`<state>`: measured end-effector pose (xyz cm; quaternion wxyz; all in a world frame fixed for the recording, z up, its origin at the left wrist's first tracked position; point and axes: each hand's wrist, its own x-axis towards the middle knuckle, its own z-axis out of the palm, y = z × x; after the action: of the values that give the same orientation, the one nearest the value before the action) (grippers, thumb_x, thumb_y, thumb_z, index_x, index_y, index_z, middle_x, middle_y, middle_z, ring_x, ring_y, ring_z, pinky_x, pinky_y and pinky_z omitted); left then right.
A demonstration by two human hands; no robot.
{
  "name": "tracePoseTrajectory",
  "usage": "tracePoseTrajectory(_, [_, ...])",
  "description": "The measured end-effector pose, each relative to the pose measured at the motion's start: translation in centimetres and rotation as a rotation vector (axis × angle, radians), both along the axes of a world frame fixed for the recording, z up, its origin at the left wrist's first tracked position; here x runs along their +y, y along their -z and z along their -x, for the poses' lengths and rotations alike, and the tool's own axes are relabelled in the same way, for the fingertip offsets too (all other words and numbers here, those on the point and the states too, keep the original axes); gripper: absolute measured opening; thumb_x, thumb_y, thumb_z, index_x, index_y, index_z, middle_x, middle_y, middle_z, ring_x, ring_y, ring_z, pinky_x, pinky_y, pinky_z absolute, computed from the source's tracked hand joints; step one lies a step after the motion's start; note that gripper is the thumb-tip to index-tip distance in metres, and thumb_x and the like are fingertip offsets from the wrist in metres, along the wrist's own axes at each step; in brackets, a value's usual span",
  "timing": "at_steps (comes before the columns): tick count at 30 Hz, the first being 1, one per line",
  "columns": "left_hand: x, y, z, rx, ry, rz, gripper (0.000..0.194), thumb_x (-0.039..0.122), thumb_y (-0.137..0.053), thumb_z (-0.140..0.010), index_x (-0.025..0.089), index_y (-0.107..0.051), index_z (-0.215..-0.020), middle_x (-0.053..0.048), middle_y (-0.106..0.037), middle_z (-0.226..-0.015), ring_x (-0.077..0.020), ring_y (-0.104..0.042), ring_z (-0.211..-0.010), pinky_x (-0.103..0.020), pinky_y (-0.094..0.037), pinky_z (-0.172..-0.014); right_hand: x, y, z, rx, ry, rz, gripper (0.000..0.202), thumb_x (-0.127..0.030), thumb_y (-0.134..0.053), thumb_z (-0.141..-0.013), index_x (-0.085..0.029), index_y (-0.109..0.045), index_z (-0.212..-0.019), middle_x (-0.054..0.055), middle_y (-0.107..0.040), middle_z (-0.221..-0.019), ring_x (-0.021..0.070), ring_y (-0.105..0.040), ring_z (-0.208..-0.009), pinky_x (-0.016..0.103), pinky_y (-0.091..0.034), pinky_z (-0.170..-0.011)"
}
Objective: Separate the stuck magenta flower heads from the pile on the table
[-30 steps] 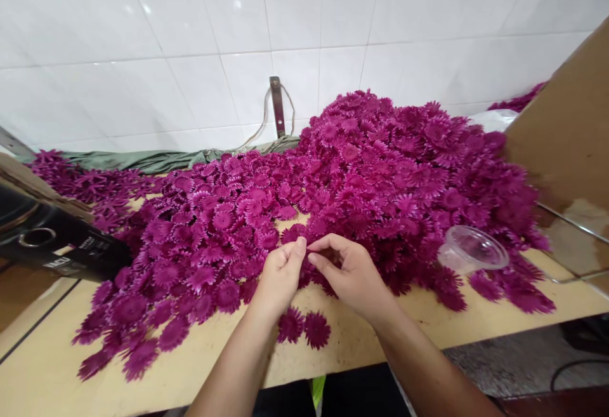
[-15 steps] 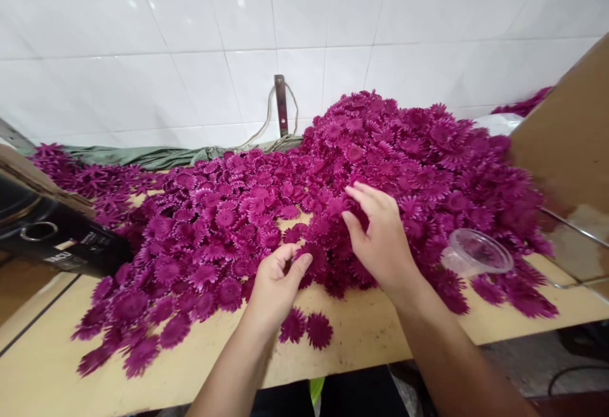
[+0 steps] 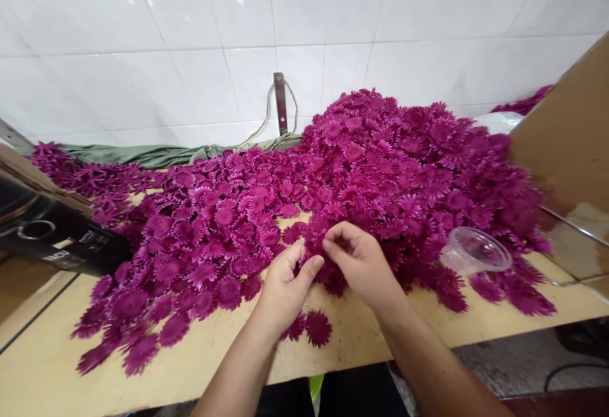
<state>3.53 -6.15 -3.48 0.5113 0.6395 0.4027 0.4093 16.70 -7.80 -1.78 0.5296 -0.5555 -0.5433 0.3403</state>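
Magenta artificial flower heads (image 3: 226,217) lie in a broad heap over the table. My left hand (image 3: 287,284) is closed, thumb against fingers, on a flower head (image 3: 311,253) just above the near edge of the heap. Beside it, my right hand (image 3: 358,263) pinches magenta petals with thumb and forefinger. Its fingertips almost meet the left thumb. Whether both hands hold the same flower head or separate ones is hard to tell against the heap. Below my hands, a loose flower head (image 3: 318,329) lies flat on the table, with another partly behind my left wrist.
A clear plastic tub (image 3: 476,251) stands at the right among flower heads. A cardboard box (image 3: 566,150) rises on the right, and a black printed box (image 3: 57,230) leans in from the left. Green cloth (image 3: 157,155) runs along the tiled wall, below a metal bracket (image 3: 281,103).
My right hand has come down and left from the heap, its fingers drawn into a pinch close to my left hand. The left hand has shifted slightly right.
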Motion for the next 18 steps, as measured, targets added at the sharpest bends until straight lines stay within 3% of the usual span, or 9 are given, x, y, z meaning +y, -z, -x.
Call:
tracePoseTrajectory(3, [-0.4, -0.3, 0.1, 0.001, 0.033, -0.024, 0.025, 0.041, -0.052, -0.077, 0.018, -0.051, -0.067, -0.001, -0.054, -0.07, -0.0148, -0.049, -0.069, -0.026, -0.042, -0.07, 0.5, -1.0, -0.7, -0.081, 0.174, -0.073, 0.012, -0.025, -0.05, -0.075, -0.018, -0.049, -0.064, -0.004, -0.046, -0.056, 0.0099, -0.042, -0.051, 0.023, -0.035, -0.051])
tracePoseTrajectory(7, [-0.7, -0.7, 0.2, -0.026, 0.066, -0.057, 0.016, 0.034, -0.049, -0.081, 0.019, -0.055, -0.082, -0.004, -0.06, -0.086, -0.0175, -0.054, -0.083, -0.03, -0.041, -0.083, 1.3, -2.1, -0.5, -0.263, 0.282, -0.171, 0.014, -0.023, -0.047, -0.077, -0.02, -0.047, -0.064, -0.004, -0.045, -0.054, 0.0107, -0.04, -0.049, 0.025, -0.034, -0.051])
tracePoseTrajectory(9, [-1.0, -0.9, 0.4, -0.037, 0.065, -0.068, 0.016, 0.033, -0.049, -0.081, 0.019, -0.056, -0.084, -0.004, -0.06, -0.086, -0.0176, -0.054, -0.083, -0.029, -0.042, -0.082, 2.0, -2.1, -0.7, -0.372, 0.339, -0.21, 0.014, -0.022, -0.045, -0.078, -0.021, -0.044, -0.064, -0.002, -0.047, -0.057, 0.0124, -0.043, -0.052, 0.027, -0.036, -0.055])
tracePoseTrajectory(14, [-1.7, -0.8, 1.3, -0.021, 0.105, -0.002, 0.021, 0.038, -0.054, -0.077, 0.019, -0.057, -0.069, -0.003, -0.059, -0.07, -0.0166, -0.053, -0.068, -0.027, -0.043, -0.068, 4.3, -1.6, -3.5, -0.571, 0.657, -0.29, 0.011, -0.019, -0.044, -0.074, -0.022, -0.042, -0.064, 0.004, -0.051, -0.065, 0.0191, -0.048, -0.064, 0.035, -0.04, -0.066])
tracePoseTrajectory(16, [-1.5, -0.6, 1.4, -0.053, 0.082, 0.053, 0.022, 0.039, -0.055, -0.075, 0.018, -0.058, -0.071, -0.003, -0.061, -0.071, -0.0169, -0.054, -0.069, -0.027, -0.043, -0.069, 4.4, -1.6, -4.1, -0.623, 0.634, -0.328, 0.003, -0.02, -0.049, -0.072, -0.021, -0.046, -0.07, 0.006, -0.054, -0.073, 0.0221, -0.05, -0.074, 0.04, -0.041, -0.074])
tracePoseTrajectory(18, [-0.9, -0.3, 1.2, -0.102, 0.032, 0.1, 0.023, 0.04, -0.057, -0.073, 0.017, -0.059, -0.074, -0.003, -0.061, -0.072, -0.0171, -0.054, -0.071, -0.028, -0.043, -0.071, 3.5, -1.7, -3.7, -0.657, 0.525, -0.364, 0.009, -0.022, -0.052, -0.073, -0.019, -0.052, -0.081, 0.01, -0.056, -0.087, 0.0249, -0.05, -0.088, 0.043, -0.04, -0.083])
